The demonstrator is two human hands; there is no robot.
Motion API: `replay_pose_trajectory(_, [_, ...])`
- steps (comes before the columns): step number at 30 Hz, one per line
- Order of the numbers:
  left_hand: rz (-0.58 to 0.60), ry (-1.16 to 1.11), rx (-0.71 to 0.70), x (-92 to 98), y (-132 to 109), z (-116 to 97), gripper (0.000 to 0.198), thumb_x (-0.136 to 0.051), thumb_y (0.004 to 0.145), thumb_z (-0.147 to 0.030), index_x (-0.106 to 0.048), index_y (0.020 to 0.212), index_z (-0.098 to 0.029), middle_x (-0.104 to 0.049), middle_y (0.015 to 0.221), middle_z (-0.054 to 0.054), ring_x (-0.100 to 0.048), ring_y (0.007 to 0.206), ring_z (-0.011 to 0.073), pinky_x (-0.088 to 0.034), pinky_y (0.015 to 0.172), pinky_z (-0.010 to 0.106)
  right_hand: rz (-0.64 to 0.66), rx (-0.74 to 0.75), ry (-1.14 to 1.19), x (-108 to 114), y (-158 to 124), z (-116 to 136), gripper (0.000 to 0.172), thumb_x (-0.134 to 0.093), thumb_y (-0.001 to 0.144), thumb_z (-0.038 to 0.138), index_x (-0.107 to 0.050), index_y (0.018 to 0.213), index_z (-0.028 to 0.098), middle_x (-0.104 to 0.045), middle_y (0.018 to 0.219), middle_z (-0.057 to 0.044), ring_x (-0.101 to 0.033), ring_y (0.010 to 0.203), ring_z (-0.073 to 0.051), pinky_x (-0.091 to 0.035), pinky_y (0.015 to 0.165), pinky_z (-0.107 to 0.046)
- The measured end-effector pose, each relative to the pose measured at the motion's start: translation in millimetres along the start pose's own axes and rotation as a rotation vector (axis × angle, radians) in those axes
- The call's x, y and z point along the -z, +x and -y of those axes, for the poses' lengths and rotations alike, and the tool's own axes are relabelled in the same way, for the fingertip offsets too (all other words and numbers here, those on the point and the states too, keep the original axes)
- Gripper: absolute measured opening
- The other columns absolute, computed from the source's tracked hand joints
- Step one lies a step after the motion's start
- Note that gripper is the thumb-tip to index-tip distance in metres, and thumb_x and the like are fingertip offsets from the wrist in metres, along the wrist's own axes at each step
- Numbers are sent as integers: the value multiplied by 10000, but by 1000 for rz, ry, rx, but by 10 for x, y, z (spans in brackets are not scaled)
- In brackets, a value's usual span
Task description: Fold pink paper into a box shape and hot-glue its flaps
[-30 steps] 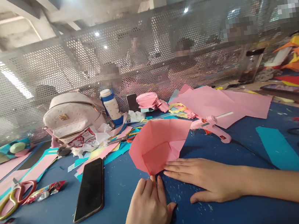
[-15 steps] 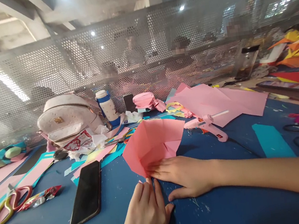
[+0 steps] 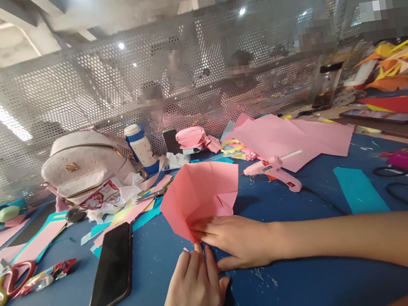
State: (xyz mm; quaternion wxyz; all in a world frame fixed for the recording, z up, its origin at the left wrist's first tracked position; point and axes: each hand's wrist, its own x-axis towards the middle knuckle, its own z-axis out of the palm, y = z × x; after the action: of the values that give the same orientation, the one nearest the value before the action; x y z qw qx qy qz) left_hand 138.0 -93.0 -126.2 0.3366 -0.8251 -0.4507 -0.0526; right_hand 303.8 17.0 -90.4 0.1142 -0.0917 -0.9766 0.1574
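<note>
A creased sheet of pink paper [image 3: 208,185] stands partly folded up on the blue table, its lower corner pointing toward me. My right hand [image 3: 235,240] lies flat over the near part of this paper, fingers stretched and pressed against it, thumb apart on the table. Just below the corner is my left hand [image 3: 194,286], palm down. Its index fingertip touches the tip of the paper, and the thumb is held apart. Some of the left fingers are partly curled. To the right of the paper lies a pink hot glue gun [image 3: 275,171].
A black phone [image 3: 112,269] lies left of my hands, with scissors [image 3: 7,282] and a red wrapper [image 3: 47,277] beyond. Behind stand a pale backpack [image 3: 84,165] and a white-and-blue bottle [image 3: 141,149]. Large pink sheets [image 3: 292,135] and a blue strip [image 3: 361,189] lie rightward.
The whole view has shifted slightly, so things sit a little further left. Both hands keep about the same place at the pink paper's lower corner.
</note>
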Motion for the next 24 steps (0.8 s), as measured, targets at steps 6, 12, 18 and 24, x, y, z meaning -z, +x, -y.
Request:
replay_pose_trajectory(6, [-73, -17, -20, -34, -5, 48, 385, -434, 950, -334, -659, 1091, -56, -719, 1040, 167, -647, 939, 262, -436, 830, 389, -9, -64, -141, -34, -31, 131, 631, -645, 849, 394, -479, 1330, 23, -492, 1386, -202, -430, 1311, -270, -344, 1102, -357])
replay_pose_trajectory(12, [-91, -63, 11, 1, 8, 57, 486, -352, 974, -408, -666, 1067, -49, -721, 1027, 165, -640, 944, 259, -415, 840, 391, -61, -187, -597, -234, -148, 242, 717, -571, 837, 590, -566, 1252, 5, -604, 1223, -247, -545, 1156, -395, -453, 954, -506])
replay_pose_trajectory(18, [-46, -119, 55, 48, 68, 48, 531, -403, 947, -469, -662, 1089, -28, -714, 1057, 178, -645, 924, 261, -432, 824, 388, -26, -208, -678, -149, -121, 261, 699, -544, 831, 640, -641, 1145, 23, -671, 1073, -213, -626, 1002, -353, -512, 829, -448])
replay_pose_trajectory(24, [-4, -164, 44, 84, 177, 79, 484, -526, 896, -437, -633, 1150, -39, -705, 1096, 149, -634, 964, 257, -451, 838, 375, 53, -161, -698, -35, -112, 244, 515, -509, 908, 520, -681, 1016, 47, -698, 903, -168, -647, 848, -304, -505, 686, -398])
